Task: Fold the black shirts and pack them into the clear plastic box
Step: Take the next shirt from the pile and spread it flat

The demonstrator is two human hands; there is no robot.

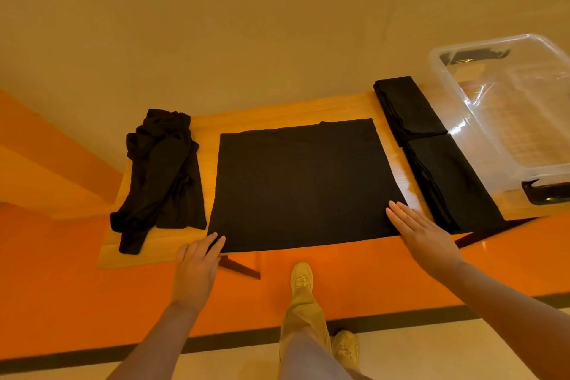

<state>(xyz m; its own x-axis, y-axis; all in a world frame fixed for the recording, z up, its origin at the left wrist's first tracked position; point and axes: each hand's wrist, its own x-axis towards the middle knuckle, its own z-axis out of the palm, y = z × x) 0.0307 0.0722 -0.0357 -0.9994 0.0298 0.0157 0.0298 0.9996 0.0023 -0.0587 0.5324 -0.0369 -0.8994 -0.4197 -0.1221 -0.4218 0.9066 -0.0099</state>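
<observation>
The single head view looks steeply down from above, close over the wooden table and the floor beneath.

bare room: table, orange floor

flat shirt, hands at corners

Bare arms, beige kicks

No sleeves showing on either forearm; light khaki-ish trousers, loose cut; pale tan lace-up sneakers, kinda chunky; no watch or rings that I can spot
</observation>
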